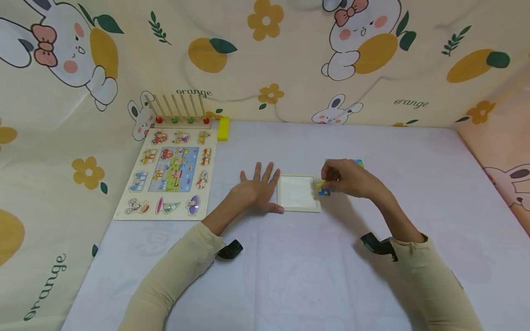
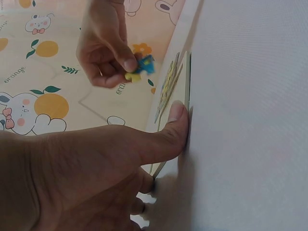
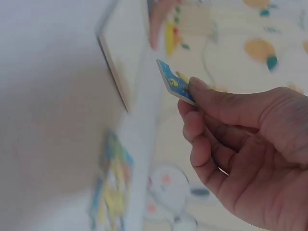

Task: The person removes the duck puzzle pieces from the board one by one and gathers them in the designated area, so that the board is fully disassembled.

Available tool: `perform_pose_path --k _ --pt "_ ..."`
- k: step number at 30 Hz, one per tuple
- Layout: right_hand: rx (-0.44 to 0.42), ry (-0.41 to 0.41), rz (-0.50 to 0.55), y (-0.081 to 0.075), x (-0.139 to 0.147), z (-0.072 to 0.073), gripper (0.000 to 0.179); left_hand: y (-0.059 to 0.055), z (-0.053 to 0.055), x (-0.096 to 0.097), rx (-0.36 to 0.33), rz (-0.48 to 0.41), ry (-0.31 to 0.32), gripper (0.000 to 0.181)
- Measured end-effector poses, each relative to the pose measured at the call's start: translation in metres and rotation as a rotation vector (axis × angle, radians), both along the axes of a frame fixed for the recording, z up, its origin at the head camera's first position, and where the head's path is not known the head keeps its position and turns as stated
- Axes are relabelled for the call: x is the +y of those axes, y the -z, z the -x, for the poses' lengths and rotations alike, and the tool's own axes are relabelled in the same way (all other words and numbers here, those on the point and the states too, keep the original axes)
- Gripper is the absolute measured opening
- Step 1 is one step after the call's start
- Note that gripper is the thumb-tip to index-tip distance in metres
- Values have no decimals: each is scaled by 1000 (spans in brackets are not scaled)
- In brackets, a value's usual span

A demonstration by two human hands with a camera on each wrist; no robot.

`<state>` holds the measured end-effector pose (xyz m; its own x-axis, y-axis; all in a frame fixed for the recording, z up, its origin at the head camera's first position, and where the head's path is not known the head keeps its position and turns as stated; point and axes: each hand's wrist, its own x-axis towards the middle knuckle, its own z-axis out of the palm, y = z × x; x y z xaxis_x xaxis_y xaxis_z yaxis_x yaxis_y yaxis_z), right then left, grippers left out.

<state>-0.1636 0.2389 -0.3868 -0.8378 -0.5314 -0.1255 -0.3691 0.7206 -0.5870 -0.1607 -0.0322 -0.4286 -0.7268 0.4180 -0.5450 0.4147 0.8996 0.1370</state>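
A blue and yellow jigsaw puzzle piece [image 3: 173, 83] is pinched between the thumb and fingers of my right hand [image 1: 348, 178], held in the air by the right edge of a shallow white puzzle frame [image 1: 296, 194]. No pieces show inside the frame in the head view. My left hand [image 1: 258, 191] lies with spread fingers at the frame's left side, its thumb [image 2: 175, 120] against the edge in the left wrist view. Several more colourful puzzle pieces [image 3: 115, 185] lie on the table by my right hand, which mostly hides them in the head view.
A wooden peg board puzzle [image 1: 128, 209] with vehicle and toy shapes lies on the left. Behind it stands a rack of thin sticks [image 1: 182, 108] with red and green beads, next to a yellow block [image 1: 223, 129]. Patterned cloth [image 1: 298, 59] hangs behind the white table [image 1: 298, 276].
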Motion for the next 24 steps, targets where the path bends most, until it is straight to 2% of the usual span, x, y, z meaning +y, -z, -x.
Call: perform_pose_path --k 4,7,12,15,17,20,24 --pt "-19 113 -16 -14 29 5 13 0 1 0 3 -2 -1 117" --pt "-39 169 -47 -17 52 12 12 0 3 -1 11 -2 0 116" --pt "-133 202 -91 -1 84 24 14 1 1 -3 10 -7 -9 115" --pt "-211 217 -104 12 93 28 17 2 -1 -4 4 -5 -12 115" --pt "-232 222 -104 18 97 30 18 2 -1 -4 9 -3 -7 115" --pt "-198 222 -113 23 100 32 18 1 0 -4 19 -1 -2 115" --pt "-109 237 -153 24 97 32 23 1 1 -4 23 1 -5 115"
